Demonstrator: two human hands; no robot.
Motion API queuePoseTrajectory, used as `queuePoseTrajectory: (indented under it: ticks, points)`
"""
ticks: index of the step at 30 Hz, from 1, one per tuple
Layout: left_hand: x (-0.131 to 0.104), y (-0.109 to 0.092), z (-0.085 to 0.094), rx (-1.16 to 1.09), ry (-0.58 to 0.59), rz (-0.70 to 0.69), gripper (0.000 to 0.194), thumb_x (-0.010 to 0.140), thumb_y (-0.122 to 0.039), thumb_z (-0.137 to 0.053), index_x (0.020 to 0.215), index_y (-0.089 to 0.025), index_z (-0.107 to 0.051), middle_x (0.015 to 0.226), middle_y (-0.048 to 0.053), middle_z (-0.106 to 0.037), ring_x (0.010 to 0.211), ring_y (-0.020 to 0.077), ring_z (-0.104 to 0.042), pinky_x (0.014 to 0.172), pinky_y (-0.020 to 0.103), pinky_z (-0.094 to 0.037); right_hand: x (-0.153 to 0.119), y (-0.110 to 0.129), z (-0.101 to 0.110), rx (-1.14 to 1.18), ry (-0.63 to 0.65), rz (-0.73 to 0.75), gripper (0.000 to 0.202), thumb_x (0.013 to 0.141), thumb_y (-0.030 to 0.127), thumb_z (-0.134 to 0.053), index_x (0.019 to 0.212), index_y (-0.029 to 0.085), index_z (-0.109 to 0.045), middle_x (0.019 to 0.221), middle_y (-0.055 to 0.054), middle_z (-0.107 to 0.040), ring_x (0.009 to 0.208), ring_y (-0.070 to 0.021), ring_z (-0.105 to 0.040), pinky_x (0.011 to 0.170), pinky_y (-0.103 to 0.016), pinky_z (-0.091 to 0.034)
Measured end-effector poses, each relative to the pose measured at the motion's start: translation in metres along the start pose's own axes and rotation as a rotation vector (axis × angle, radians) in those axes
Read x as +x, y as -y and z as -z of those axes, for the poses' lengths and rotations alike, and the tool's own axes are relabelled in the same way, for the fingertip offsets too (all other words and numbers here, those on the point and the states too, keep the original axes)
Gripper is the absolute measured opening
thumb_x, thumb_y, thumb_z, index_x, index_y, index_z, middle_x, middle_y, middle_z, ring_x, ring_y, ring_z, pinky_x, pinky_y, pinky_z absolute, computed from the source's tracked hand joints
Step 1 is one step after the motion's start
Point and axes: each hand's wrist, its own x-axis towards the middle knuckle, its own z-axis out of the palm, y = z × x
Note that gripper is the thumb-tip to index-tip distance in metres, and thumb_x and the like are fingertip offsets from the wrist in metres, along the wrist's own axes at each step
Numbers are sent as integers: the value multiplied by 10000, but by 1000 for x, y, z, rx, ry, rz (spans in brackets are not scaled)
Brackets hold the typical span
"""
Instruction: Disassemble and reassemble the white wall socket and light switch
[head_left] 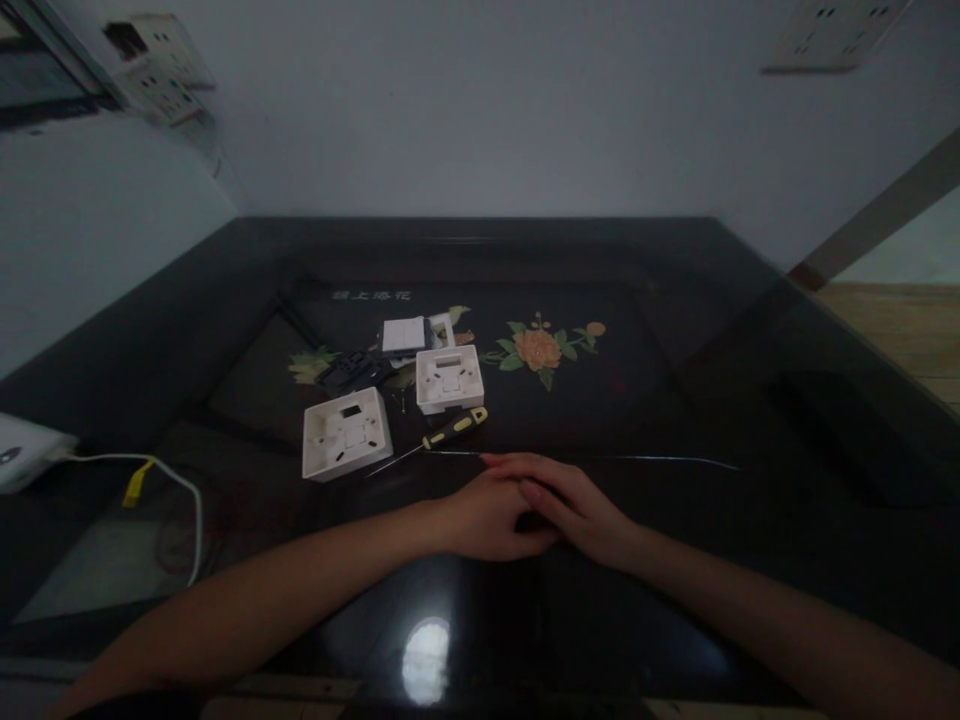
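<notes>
My right hand (589, 510) lies across my left hand (491, 515) at the table's front middle, its fingers stretched over the left's. The left thumb extends under the right palm, while its other fingers are mostly covered. Neither hand shows an object in it. Just beyond them lies a screwdriver (456, 429) with a black and yellow handle, its shaft pointing left. A thin, shiny strand (660, 459) runs left and right behind the hands. Two white wall-switch back boxes, a left one (315, 445) and a right one (474, 382), sit open side up past the screwdriver.
Behind the boxes are a white switch panel (403, 334), a white frame (448, 330) and black plastic parts (351, 372). Small screws (403, 400) lie between the boxes. At left, a white device (30, 452) trails a white cable (199, 520) with a yellow tag (136, 484). Wall sockets (836, 35) hang above the dark table (675, 400).
</notes>
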Motion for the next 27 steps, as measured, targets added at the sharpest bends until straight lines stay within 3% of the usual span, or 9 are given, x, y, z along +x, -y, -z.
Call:
queuePoseTrajectory:
  ticks: [27]
  points:
    - [0, 1, -2, -44, -12, -1, 324, 825, -151, -664, 1145, -116, -696, 1137, 120, -753, 1063, 245, -703, 936, 331, -542, 2, 0, 0, -37, 20, 2, 360, 1031, 372, -400, 1276, 248, -633, 1320, -87, -674, 1246, -195, -606, 1079, -424, -446]
